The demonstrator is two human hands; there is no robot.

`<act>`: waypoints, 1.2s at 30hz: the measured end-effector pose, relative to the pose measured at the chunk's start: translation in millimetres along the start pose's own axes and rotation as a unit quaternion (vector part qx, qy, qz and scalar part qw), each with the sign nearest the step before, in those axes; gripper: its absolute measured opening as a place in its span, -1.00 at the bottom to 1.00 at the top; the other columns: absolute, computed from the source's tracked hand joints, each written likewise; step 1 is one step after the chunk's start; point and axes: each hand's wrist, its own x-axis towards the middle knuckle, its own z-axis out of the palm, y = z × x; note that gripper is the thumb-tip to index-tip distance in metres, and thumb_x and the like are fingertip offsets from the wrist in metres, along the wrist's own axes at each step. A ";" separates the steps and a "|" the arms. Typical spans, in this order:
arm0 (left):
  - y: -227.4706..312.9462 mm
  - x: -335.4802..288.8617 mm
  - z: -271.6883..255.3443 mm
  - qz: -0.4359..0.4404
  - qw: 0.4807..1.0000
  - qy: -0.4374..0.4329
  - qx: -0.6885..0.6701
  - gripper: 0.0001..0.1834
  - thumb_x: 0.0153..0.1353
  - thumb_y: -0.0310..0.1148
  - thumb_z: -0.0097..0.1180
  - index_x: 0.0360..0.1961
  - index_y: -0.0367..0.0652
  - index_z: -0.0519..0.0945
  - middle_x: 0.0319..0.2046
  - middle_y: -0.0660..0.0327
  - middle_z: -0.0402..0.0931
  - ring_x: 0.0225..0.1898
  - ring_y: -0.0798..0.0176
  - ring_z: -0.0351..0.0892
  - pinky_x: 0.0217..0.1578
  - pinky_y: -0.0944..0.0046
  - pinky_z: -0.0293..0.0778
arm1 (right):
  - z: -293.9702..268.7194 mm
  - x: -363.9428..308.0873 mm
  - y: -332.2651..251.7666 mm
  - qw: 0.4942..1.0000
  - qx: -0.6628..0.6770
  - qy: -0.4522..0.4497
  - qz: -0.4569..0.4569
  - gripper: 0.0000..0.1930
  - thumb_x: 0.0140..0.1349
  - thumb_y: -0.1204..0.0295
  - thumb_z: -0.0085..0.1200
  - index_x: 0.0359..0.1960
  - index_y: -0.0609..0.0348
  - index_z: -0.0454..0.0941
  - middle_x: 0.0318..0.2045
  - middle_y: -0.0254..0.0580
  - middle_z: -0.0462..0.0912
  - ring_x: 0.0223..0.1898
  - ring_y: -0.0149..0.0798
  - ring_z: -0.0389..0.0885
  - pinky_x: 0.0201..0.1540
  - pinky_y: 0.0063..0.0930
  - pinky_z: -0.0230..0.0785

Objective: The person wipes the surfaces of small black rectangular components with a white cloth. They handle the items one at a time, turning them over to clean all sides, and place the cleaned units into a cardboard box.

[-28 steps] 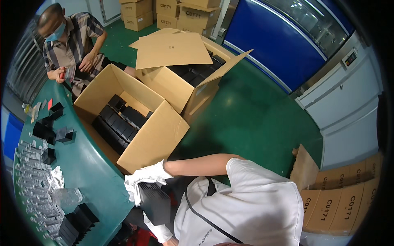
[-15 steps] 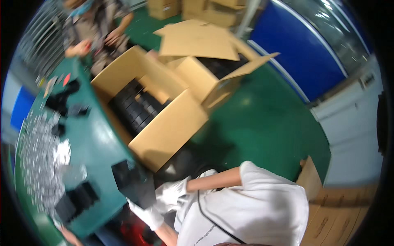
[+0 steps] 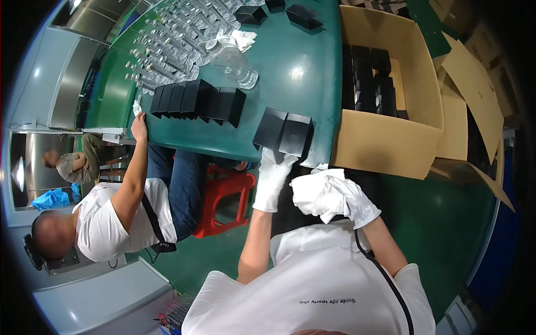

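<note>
My left hand (image 3: 270, 181), in a white glove, grips a pair of black boxes (image 3: 271, 129) from their near side, over the green table's front edge. The glove's fingers partly disappear beneath the boxes. Beside it, to the right, my gloved right hand (image 3: 362, 207) is closed on a bunched white cloth (image 3: 317, 192), held apart from the boxes over my lap. A row of similar black boxes (image 3: 181, 99) stands on the table to the left.
Clear plastic bottle (image 3: 234, 66) and many small clear-based parts (image 3: 167, 53) stand on the green table (image 3: 290, 61). An open carton (image 3: 385, 139) holding black boxes adjoins its right edge. At left, a seated co-worker (image 3: 120, 218) touches the table edge near a red stool (image 3: 229, 204).
The view has swung left, bringing the co-worker into sight. My right hand, earlier close by the black boxes, is now apart from them with the white cloth.
</note>
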 end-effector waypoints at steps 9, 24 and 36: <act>-12.0 13.2 -37.8 -0.121 0.774 0.061 -0.618 -0.58 0.46 -0.20 -0.10 0.16 -0.26 0.46 0.21 0.07 0.44 0.20 0.19 0.45 0.30 0.12 0.25 | -17.9 56.0 -48.4 0.963 0.155 0.137 0.172 -0.53 0.20 0.50 0.11 0.18 0.29 0.40 -0.12 0.07 0.60 -0.13 -0.03 0.62 0.00 -0.30 0.47; -3.3 -26.2 -37.0 -0.157 0.777 0.014 -0.610 -0.72 0.36 -0.13 0.10 -0.14 -0.13 0.56 -0.16 0.32 0.57 -0.10 0.34 0.55 0.04 0.22 0.46 | 116.1 66.5 -69.9 0.983 0.182 0.014 -0.022 -0.50 0.26 0.45 0.10 0.27 0.06 0.42 0.39 -0.15 0.24 0.40 -0.11 0.21 0.37 -0.34 0.19; -34.1 -33.3 -21.1 -0.078 0.934 0.141 -0.318 -0.49 0.44 -0.07 -0.05 0.14 -0.32 0.50 -0.22 0.30 0.54 -0.24 0.45 0.48 -0.14 0.43 0.41 | 6.2 2.1 -33.8 0.718 0.560 0.143 0.388 -0.57 0.38 0.38 0.02 0.19 0.37 0.38 -0.01 -0.12 0.59 -0.01 -0.20 0.63 0.05 -0.28 0.58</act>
